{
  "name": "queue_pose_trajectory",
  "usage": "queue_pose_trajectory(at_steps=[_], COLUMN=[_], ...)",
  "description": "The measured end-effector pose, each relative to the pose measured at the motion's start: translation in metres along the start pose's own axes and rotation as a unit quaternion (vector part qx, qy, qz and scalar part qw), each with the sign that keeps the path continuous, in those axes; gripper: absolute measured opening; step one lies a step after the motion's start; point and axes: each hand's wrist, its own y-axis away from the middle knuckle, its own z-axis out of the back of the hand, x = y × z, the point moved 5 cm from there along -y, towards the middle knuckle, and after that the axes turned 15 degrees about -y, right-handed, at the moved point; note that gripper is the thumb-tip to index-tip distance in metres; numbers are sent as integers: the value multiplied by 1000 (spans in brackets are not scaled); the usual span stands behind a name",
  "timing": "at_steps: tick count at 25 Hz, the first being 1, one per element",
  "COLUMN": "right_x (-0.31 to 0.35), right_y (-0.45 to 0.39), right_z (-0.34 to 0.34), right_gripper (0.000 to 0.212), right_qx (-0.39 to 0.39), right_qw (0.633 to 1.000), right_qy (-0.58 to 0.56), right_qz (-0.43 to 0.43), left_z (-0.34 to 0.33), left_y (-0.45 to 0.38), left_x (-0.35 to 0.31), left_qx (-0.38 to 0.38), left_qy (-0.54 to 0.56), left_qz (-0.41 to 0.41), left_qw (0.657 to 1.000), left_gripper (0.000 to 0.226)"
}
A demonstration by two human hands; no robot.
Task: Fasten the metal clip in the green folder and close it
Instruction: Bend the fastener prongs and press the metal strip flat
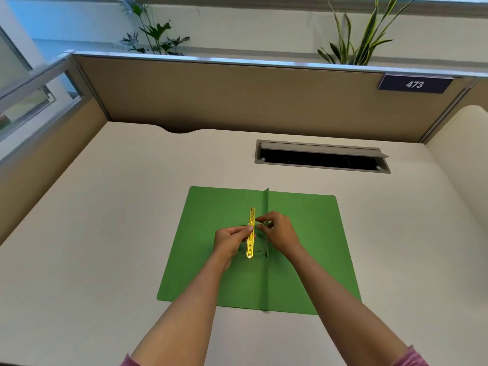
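Observation:
The green folder [303,241] lies open and flat on the desk, its spine fold running away from me down the middle. A yellow metal clip bar [250,233] stands lengthwise just left of the fold. My left hand [228,241] pinches the bar at its middle from the left. My right hand [277,229] meets it from the right, fingertips pinched on a thin metal prong beside the bar. A second thin prong [260,252] shows near the bar's near end.
An open cable hatch [322,157] sits in the beige desk behind the folder. Partition walls enclose the desk at the back and both sides. A sign reading 473 [414,84] hangs at the upper right.

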Motion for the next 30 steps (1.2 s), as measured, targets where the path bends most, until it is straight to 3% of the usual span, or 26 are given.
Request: queue_pose_trajectory(at_steps=[8,30], right_x=[1,-5], right_y=[-6,5], right_z=[-3,8], right_gripper=[7,9], right_qx=[-36,-48], right_qw=[999,997], right_qy=[27,-22], right_qz=[26,52], left_z=[0,-14], left_y=[-6,-4], left_x=[0,-6], left_qx=[-14,21], left_qy=[1,-47], left_qz=[29,60], left_qw=[999,997], left_gripper=[22,14])
